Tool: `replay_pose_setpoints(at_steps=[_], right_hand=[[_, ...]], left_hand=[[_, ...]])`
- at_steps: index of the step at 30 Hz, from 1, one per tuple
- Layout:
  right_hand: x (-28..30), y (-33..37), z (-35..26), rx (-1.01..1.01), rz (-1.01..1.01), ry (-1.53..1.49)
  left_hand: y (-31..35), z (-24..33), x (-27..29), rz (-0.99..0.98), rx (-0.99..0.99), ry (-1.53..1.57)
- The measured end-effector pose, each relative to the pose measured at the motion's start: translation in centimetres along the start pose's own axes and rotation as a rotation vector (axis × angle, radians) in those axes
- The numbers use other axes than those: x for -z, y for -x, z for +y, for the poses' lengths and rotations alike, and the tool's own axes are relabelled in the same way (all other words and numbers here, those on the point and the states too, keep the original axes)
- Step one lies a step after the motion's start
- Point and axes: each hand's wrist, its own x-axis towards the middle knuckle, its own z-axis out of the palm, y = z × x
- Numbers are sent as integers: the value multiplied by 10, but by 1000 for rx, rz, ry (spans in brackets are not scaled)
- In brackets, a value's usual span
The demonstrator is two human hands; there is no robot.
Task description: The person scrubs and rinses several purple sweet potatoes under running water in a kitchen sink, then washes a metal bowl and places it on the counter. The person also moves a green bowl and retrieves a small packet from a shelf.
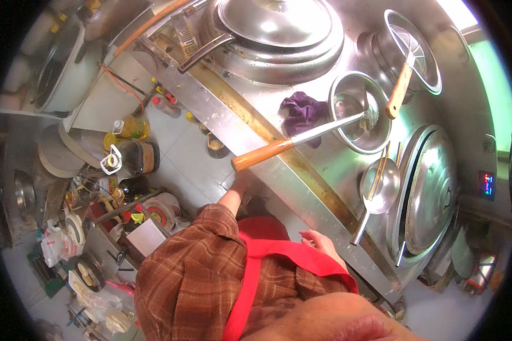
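Note:
My left hand hangs at the counter's front edge, below a wooden-handled ladle; its fingers are lost in shadow. That ladle's head rests in a metal bowl, and its handle juts out over the edge. Nearer my body, my right hand is beside the counter front, fingers loosely apart, with nothing seen in it. A crumpled purple cloth lies against the bowl. To the right, a second metal ladle sits with chopsticks across it.
A lidded wok stands on the steel counter at the far side. A wooden-handled strainer rests at the far right, a lidded pot nearer. Oil bottles and a crate of goods crowd the floor at left.

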Motion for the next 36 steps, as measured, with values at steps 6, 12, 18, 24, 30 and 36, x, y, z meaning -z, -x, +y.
replay_pose_setpoints(at_steps=[6,12,18,24,30,36], right_hand=[[14,7,-11,153,58,69],[32,-26,-51,427,126,94],[53,-31,-86,480,194,80],[53,-19,-101,382,233,104],[26,-3,-110,235,409,4],[-5,13,-133,73,525,-12]], left_hand=[[82,50,20,50,255,-162],[172,135,135,212,295,-180],[209,162,213,400,144,-42],[205,173,223,421,99,-249],[184,255,202,360,-210,-1026],[153,305,200,314,-296,-1117]])
